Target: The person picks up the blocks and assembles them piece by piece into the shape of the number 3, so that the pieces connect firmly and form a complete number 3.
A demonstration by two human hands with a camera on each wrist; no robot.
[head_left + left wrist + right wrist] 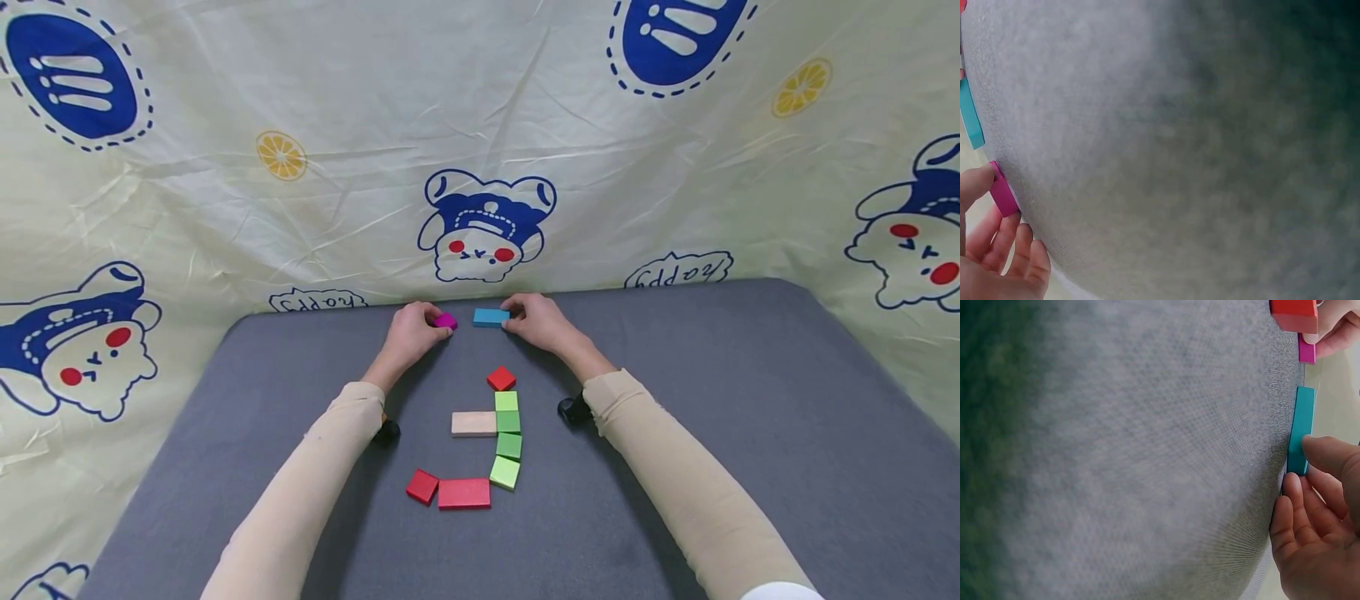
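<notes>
Near the table's far edge, my left hand [415, 330] pinches a small magenta block [447, 321] between thumb and fingers. The same magenta block [1004, 192] shows at the lower left of the left wrist view, thumb on its upper end. To the right, my right hand [538, 320] holds the right end of a longer blue block [490, 317], its thumb [1322, 450] on the block's face in the right wrist view. A gap separates the two blocks. Just nearer to me lies a red block [502, 378] turned cornerwise.
Below the red block, several green blocks [508, 422] run in a curved column. A pale wooden block [473, 424] joins it from the left. At its lower end lie a long red block [464, 494] and a small red one [422, 487]. A printed cloth [360, 225] hangs behind the grey table [712, 400].
</notes>
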